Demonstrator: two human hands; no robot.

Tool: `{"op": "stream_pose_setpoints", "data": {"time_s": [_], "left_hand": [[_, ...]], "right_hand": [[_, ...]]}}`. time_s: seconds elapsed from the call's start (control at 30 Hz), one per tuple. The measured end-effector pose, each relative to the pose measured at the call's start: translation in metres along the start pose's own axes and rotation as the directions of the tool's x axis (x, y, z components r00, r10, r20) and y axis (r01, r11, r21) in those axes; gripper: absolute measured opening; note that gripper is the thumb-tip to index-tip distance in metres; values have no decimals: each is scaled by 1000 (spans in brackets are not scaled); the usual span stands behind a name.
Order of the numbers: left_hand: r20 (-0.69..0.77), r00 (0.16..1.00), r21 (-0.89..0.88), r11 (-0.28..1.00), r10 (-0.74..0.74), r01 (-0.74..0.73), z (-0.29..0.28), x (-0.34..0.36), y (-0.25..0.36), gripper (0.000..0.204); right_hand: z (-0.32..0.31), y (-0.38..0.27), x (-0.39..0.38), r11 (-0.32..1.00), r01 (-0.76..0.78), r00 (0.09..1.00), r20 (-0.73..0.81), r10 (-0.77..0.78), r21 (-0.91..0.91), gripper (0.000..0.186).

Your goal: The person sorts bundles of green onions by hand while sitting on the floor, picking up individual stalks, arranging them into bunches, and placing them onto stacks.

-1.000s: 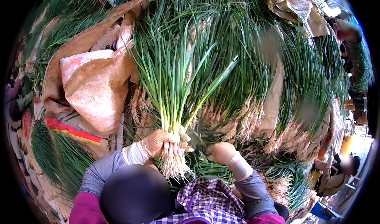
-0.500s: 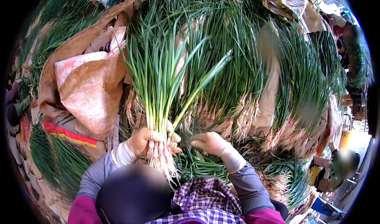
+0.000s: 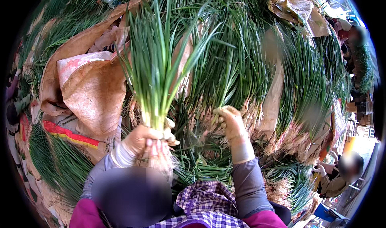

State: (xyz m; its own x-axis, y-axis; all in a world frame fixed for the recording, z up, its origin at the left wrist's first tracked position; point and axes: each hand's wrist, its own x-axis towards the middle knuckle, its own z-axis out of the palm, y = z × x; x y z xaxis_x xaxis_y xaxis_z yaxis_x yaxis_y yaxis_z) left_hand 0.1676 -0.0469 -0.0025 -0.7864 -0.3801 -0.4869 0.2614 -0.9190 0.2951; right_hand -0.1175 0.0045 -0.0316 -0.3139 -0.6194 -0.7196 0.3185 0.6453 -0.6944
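My left hand [image 3: 149, 136], gloved, is closed around an upright bunch of green onions [image 3: 157, 91], with pinkish bulbs and pale, stringy roots hanging below it. To its right, my right hand [image 3: 228, 118] is raised against the larger pile of onions [image 3: 249, 63], its fingers closed on the lower part of a green onion stalk [image 3: 225, 99]. Loose leaves [image 3: 205, 167] lie below between the two hands.
A folded brown sack [image 3: 90, 93] is at the left, above a red-and-yellow-striped sack [image 3: 70, 133] and more onions [image 3: 60, 163]. Crumpled wrapping [image 3: 297, 10] lies at upper right. A co-worker [image 3: 331, 183] is at lower right, near another heap of onions [image 3: 281, 187].
My right hand has moved up and away from the bunch toward the pile and is now on a stalk. The bunch in my left hand has shifted left and slightly up since one second ago.
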Motion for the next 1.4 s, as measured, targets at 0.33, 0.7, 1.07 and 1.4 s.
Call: {"op": "stream_pose_setpoints", "data": {"time_s": [0.33, 0.7, 1.07, 1.4], "left_hand": [[-72, 982, 116, 977, -173, 180, -11, 36, -42, 25], [148, 985, -206, 972, -83, 113, -14, 23, -32, 27], [343, 935, -363, 931, 94, 39, 6, -2, 9, 57], [165, 986, 19, 1000, -1, -2, 0, -5, 1, 60]], "right_hand": [[65, 43, -28, 954, -7, 964, 255, -73, 299, 25], [29, 68, 11, 680, 249, 919, -54, -391, -689, 22], [25, 17, 44, 254, -168, 943, -230, -239, -952, 26], [-7, 7, 6, 781, 156, 946, -135, -293, -605, 27]]}}
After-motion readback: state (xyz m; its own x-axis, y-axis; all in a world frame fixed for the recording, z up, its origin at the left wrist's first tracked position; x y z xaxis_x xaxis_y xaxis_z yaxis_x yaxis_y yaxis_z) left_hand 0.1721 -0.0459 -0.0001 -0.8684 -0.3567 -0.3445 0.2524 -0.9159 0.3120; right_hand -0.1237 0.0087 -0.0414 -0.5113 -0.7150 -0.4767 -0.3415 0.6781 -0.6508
